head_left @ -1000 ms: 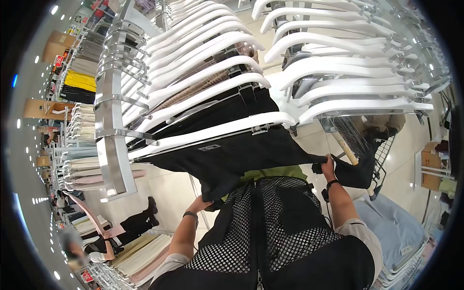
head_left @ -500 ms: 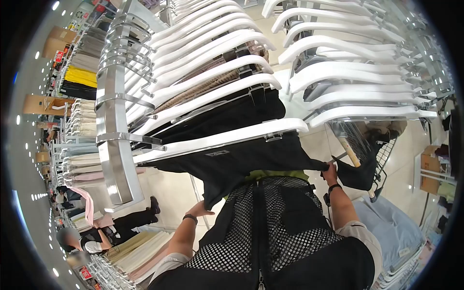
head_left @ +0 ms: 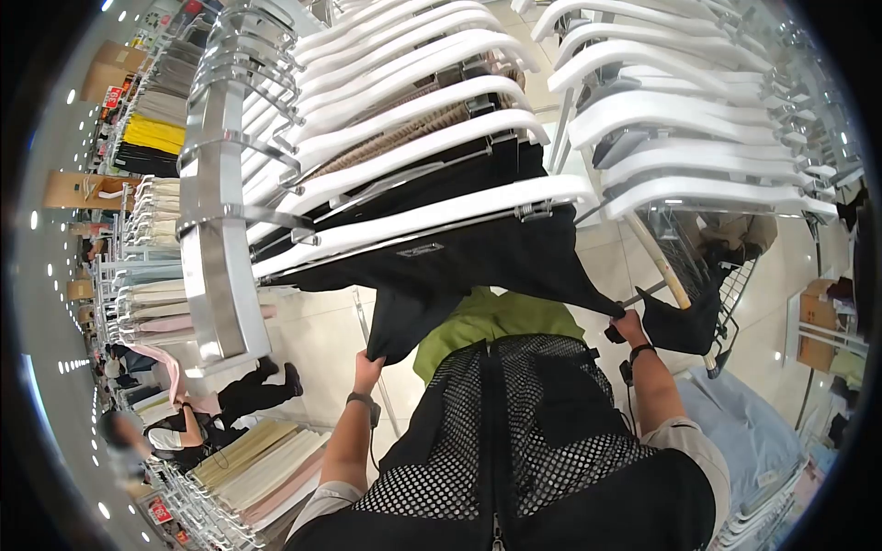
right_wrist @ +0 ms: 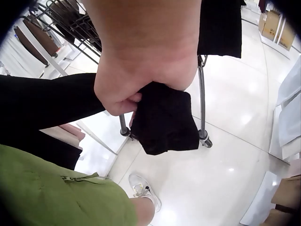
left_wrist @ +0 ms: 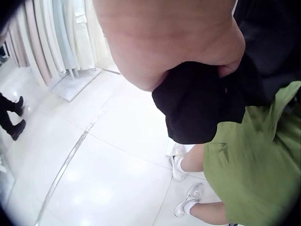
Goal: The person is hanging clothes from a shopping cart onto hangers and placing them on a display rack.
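The floor (left_wrist: 117,183) is of pale, glossy tiles, and it reflects the light in small bright spots. A thin metal strip (left_wrist: 66,165) crosses it. Near at the left stands a chrome rack (head_left: 213,294); farther left, pale clothes (head_left: 158,230) hang in rows. At the far right, cardboard boxes (right_wrist: 270,24) stand on a white shelf (right_wrist: 275,47). Small round lamps (head_left: 35,219) dot the grey ceiling (head_left: 64,331).

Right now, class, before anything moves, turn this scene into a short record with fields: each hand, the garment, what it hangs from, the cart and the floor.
Left hand: grips the lower end of one leg
Right hand: grips the other leg
Garment: black trousers, legs spread apart between the hands
Hung from: white hanger, with a metal clip at the waist
Cart: wire, beyond the right hand
Floor: pale, shiny tiles
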Demonstrator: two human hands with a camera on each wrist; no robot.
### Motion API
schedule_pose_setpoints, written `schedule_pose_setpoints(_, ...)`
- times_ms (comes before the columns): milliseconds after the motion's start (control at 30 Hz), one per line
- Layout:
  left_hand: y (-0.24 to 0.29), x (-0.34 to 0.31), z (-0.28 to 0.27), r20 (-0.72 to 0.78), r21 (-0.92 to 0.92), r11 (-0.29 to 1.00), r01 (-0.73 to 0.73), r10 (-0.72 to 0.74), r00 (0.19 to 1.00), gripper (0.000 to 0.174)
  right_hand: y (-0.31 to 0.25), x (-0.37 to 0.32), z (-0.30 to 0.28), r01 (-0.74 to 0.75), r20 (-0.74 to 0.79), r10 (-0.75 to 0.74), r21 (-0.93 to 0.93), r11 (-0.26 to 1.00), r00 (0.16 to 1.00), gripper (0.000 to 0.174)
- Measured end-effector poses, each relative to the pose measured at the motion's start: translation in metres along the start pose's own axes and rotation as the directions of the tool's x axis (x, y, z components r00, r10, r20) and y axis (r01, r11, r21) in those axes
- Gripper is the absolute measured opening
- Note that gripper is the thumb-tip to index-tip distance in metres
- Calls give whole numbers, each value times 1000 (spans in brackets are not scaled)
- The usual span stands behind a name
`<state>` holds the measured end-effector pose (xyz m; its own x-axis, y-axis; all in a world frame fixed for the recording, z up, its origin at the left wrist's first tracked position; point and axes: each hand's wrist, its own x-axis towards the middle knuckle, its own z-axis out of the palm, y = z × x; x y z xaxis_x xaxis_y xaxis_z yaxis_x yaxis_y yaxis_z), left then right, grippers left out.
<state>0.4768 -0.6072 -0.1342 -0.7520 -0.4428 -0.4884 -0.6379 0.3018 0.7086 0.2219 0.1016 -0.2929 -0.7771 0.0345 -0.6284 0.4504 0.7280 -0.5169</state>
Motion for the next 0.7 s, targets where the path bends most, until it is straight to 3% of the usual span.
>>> schedule_pose_setpoints(67, -2, 4, 12, 127, -223, 961, 165, -139, 982, 48, 5, 3, 4, -46, 43, 41, 133, 990, 998, 24)
schedule_pose_setpoints(100, -11, 6, 21, 152, -315, 938, 147, -103, 983, 55, 8, 3, 6, -102, 107, 81, 205, 973, 991, 26)
schedule_pose_setpoints(133, -20, 11, 23, 231, -233, 950, 209, -155, 961, 64, 10, 2, 8, -100, 96, 81, 215, 972, 992, 26)
schedule_pose_setpoints(200, -18, 10, 37, 390, -137, 983, 125, -63, 918, 70, 13, -3, 12, -118, 76, 115, 30, 993, 990, 32)
schedule_pose_setpoints(267, -3, 8, 35, 592, 37, 969, 243, -217, 776, 77, 21, -9, 23, -92, 18, 91, 91, 992, 996, 37)
schedule_pose_setpoints(333, -12, 16, 37, 673, 200, 974, 106, -215, 708, 79, 15, -32, 16, -38, 67, 39, -18, 999, 997, 40)
schedule_pose_setpoints(400, -18, 26, 38, 738, 297, 954, 33, -251, 626, 78, 13, -54, 17, -89, 60, 91, -33, 995, 994, 42)
schedule_pose_setpoints(433, -16, 29, 40, 748, 291, 956, 22, -242, 618, 78, 17, -62, 20, -110, 3, 111, -61, 992, 994, 42)
schedule_pose_setpoints(500, 21, 23, 38, 647, 456, 882, 116, -419, 638, 73, 34, -74, 25, -167, -44, 163, -87, 982, 986, 42)
schedule_pose_setpoints(533, 3, 30, 42, 565, 502, 858, 110, -422, 709, 67, 55, -68, 33, -207, -17, 207, -72, 976, 978, 42)
schedule_pose_setpoints(600, -23, 45, 46, 528, 420, 894, 153, -379, 760, 54, 67, -75, 29, -264, 45, 266, -47, 963, 963, 41)
schedule_pose_setpoints(667, -39, 46, 55, 484, 129, 966, 225, -259, 836, 51, 81, -79, 29, -255, 85, 255, -7, 967, 963, 35)
schedule_pose_setpoints(700, -34, 42, 52, 497, 70, 968, 243, -245, 833, 48, 83, -85, 30, -256, 69, 252, 57, 965, 965, 35)
